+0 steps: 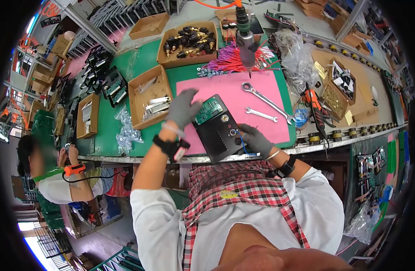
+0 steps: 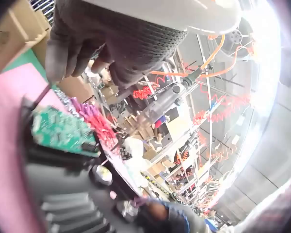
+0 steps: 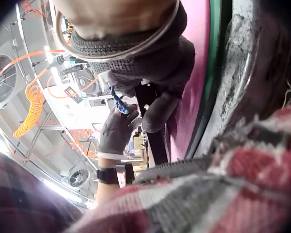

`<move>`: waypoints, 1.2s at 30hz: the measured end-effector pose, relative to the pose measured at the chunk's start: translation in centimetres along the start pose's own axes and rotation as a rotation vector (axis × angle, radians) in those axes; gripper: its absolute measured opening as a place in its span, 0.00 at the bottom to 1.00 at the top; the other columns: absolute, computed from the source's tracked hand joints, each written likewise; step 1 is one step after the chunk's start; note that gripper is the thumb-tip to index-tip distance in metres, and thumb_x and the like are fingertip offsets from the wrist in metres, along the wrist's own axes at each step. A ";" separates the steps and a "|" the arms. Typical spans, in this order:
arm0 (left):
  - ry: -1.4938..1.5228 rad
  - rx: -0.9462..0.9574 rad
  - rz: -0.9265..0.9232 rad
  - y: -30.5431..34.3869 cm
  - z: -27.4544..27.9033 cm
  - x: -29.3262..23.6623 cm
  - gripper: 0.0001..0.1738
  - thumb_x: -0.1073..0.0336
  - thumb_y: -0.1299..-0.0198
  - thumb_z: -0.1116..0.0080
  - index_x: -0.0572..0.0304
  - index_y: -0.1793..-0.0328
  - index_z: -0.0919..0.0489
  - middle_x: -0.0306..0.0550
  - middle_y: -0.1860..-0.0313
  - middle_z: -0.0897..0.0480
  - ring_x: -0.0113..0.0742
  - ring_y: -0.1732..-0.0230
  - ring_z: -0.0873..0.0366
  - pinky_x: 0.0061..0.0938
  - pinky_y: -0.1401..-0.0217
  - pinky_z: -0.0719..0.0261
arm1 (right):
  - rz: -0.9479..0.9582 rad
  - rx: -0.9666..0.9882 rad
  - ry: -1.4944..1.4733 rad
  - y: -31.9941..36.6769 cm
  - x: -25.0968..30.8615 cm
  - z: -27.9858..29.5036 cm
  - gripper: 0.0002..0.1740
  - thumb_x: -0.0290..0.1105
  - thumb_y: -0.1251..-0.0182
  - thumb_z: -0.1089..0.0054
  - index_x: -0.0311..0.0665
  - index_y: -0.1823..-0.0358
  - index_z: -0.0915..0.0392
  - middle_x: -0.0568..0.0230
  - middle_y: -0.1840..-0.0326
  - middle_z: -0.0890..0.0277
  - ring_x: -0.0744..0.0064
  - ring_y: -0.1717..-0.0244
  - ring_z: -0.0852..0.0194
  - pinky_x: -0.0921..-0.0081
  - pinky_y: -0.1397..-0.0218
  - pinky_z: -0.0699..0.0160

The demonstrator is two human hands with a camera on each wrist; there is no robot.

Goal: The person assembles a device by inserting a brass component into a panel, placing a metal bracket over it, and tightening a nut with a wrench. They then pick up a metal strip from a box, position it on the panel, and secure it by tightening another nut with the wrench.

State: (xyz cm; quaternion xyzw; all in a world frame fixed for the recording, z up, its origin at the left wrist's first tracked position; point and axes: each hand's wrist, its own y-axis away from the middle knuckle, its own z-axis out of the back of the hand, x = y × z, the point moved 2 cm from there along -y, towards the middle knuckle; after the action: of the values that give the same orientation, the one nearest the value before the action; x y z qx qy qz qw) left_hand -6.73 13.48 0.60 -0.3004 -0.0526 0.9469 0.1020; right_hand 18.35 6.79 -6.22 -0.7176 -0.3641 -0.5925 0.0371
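A black metal panel (image 1: 216, 140) lies tilted near the table's front edge, carrying a green circuit board (image 1: 208, 111) at its upper end and a round metal fitting (image 1: 225, 118). My gloved left hand (image 1: 184, 109) is beside the board's upper left, fingers loosely bent and holding nothing visible; the left wrist view shows this hand (image 2: 106, 43) above the board (image 2: 63, 131). With my gloved right hand (image 1: 257, 141) I grip the panel's lower right edge, as the right wrist view also shows at the hand (image 3: 155, 73). A blue wire (image 1: 243, 143) with a white connector hangs by it.
Two wrenches (image 1: 267, 101) (image 1: 261, 114) lie on the pink mat (image 1: 234, 90). A driver (image 1: 246, 49) hangs above. Boxes of fittings (image 1: 189, 58) and metal parts (image 1: 148, 97) stand behind and left. An orange-handled tool (image 1: 313, 106) is at right. Another person (image 1: 58, 180) works at far left.
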 end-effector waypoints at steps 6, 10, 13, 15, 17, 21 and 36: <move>0.105 0.107 0.327 11.1 -2.8 2.0 0.21 0.56 0.45 0.44 0.63 0.50 0.27 0.54 0.66 0.21 0.51 0.64 0.23 0.38 0.63 0.26 | -0.100 0.066 1.092 0.3 4.0 1.3 0.22 0.41 0.40 0.50 0.40 0.45 0.28 0.58 0.64 0.23 0.72 0.65 0.23 0.74 0.63 0.23; 0.029 -0.070 0.213 12.0 -4.9 1.8 0.19 0.57 0.45 0.44 0.61 0.52 0.26 0.53 0.65 0.21 0.52 0.67 0.23 0.40 0.67 0.26 | 0.164 -0.071 1.137 -2.7 12.2 0.1 0.17 0.43 0.40 0.50 0.42 0.54 0.25 0.56 0.69 0.22 0.62 0.66 0.22 0.65 0.61 0.26; 0.039 -0.057 0.262 11.3 -5.1 2.1 0.15 0.59 0.46 0.44 0.58 0.56 0.26 0.52 0.68 0.21 0.52 0.69 0.23 0.40 0.69 0.26 | 0.633 -0.148 1.195 -9.5 15.5 -2.3 0.15 0.41 0.41 0.49 0.43 0.57 0.24 0.55 0.69 0.22 0.55 0.65 0.24 0.64 0.61 0.26; 0.037 -0.179 0.147 11.5 -5.9 2.7 0.16 0.62 0.52 0.42 0.59 0.57 0.25 0.50 0.78 0.25 0.49 0.76 0.25 0.39 0.74 0.30 | 0.613 -0.277 1.348 -15.1 18.5 -3.8 0.12 0.38 0.41 0.50 0.43 0.59 0.22 0.53 0.69 0.22 0.53 0.63 0.23 0.63 0.60 0.26; 0.020 -0.200 0.128 11.8 -6.4 3.1 0.15 0.63 0.55 0.42 0.57 0.59 0.25 0.49 0.77 0.24 0.49 0.74 0.24 0.40 0.73 0.29 | 0.487 -0.447 1.461 -21.1 20.4 -4.2 0.13 0.36 0.42 0.49 0.42 0.59 0.21 0.53 0.64 0.21 0.54 0.59 0.22 0.63 0.57 0.24; 0.027 -0.141 0.123 11.8 -5.8 2.9 0.10 0.64 0.52 0.43 0.56 0.63 0.27 0.51 0.75 0.25 0.52 0.73 0.25 0.40 0.74 0.30 | 0.137 -0.523 1.670 -31.7 19.1 -1.6 0.21 0.48 0.49 0.39 0.38 0.63 0.18 0.51 0.61 0.21 0.54 0.56 0.22 0.63 0.54 0.23; 0.189 -0.071 0.334 11.4 -5.6 1.1 0.18 0.68 0.52 0.45 0.68 0.54 0.28 0.55 0.74 0.24 0.50 0.74 0.25 0.37 0.70 0.29 | 0.480 -0.496 1.207 -31.2 19.8 -5.2 0.21 0.47 0.54 0.39 0.35 0.69 0.19 0.52 0.66 0.20 0.53 0.64 0.21 0.62 0.59 0.22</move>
State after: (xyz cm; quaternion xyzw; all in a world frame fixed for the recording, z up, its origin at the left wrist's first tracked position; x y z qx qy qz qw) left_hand -6.21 2.85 -6.36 -0.3958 -0.0258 0.9158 -0.0626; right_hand -2.94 36.58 0.87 -0.3105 0.0351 -0.9290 0.1981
